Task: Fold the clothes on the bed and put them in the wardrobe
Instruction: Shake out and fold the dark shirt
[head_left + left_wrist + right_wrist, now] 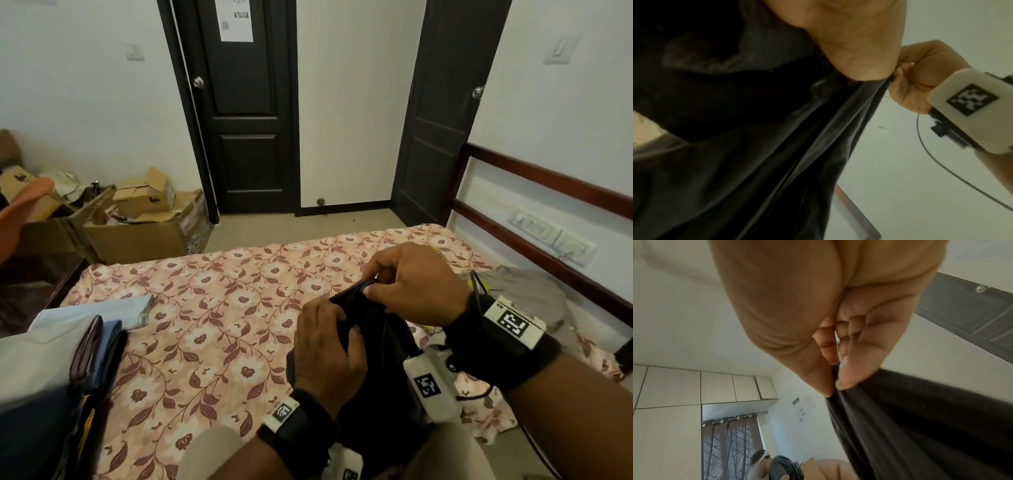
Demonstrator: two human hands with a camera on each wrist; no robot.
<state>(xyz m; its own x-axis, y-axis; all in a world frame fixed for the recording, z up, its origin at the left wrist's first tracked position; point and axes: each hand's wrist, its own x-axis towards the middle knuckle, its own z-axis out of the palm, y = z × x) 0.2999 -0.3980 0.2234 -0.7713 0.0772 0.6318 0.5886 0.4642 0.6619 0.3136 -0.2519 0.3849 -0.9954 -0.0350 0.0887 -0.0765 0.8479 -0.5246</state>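
A black garment (373, 346) hangs bunched above the near right part of the bed (219, 308), held up by both hands. My left hand (329, 346) grips a fold of it from the left, fingers curled round the cloth. Just above and to the right, my right hand (411, 277) pinches its top edge. The right wrist view shows thumb and forefinger (846, 378) closed on the dark cloth (920, 426). In the left wrist view the black fabric (756, 146) falls in pleats, with my right hand (920, 81) pinching its edge. A stack of folded clothes (78, 342) lies at the bed's left.
The bed has a pink floral sheet. A grey garment (527, 294) and other loose clothes lie at its right by the wooden rail (548, 219). Cardboard boxes (137, 226) fill the floor at the left. Two dark doors (246, 113) stand in the far wall.
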